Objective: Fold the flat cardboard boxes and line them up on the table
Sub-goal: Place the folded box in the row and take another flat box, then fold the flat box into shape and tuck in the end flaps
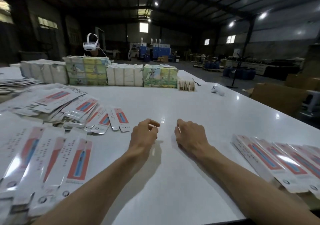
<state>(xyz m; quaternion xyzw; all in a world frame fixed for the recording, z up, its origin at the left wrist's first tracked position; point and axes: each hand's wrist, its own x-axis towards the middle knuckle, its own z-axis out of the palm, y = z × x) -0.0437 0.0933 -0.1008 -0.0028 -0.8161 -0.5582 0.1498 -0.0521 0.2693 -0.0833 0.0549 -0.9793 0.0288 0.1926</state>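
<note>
Both my hands hover over the bare middle of the white table (173, 107), holding nothing. My left hand (144, 134) has its fingers loosely curled, thumb near the forefinger. My right hand (189, 134) is relaxed, palm down. A loose pile of flat white boxes (69, 108) printed red and blue lies to the left; one flat box (119, 118) sits nearest my left hand. Folded long boxes (284, 160) lie side by side in a row at the right. More long boxes (52, 164) lie in a row at the near left.
Wrapped bundles of flat stock (124, 74) form a wall along the far side of the table. A person wearing a white headset (90, 45) stands behind them. A white controller (217, 90) lies at far right. Brown cartons (277, 96) stand beyond the table's right edge.
</note>
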